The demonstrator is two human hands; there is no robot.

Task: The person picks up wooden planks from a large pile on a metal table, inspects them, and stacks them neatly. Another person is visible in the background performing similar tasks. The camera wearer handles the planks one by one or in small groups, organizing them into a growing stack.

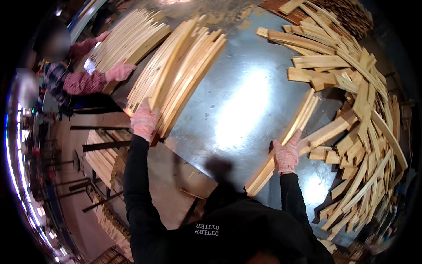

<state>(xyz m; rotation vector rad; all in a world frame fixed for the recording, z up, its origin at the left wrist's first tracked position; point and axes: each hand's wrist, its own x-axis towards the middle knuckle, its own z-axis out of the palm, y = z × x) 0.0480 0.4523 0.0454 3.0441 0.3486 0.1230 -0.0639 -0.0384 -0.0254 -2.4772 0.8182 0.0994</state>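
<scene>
My left hand (145, 119), in a pink-and-white work glove, closes round the near end of a wooden slat (172, 57). That slat lies slightly askew along a row of wooden slats (193, 77) packed side by side at the table's left edge. At the right, my gloved right hand (288, 152) grips a small bundle of wooden slats (303, 115) lying slantwise on the metal table (198, 136). The fingers partly hide behind the wood. A loose slat (329, 130) from the heap reaches close to the right hand.
A large jumbled heap of slats (365, 110) curves along the table's right side. At far left, a co-worker's gloved hands (119, 71) rest at another row of slats (129, 39). Below the table's left edge, more wood (102, 156) is stacked on a dark metal rack (105, 145).
</scene>
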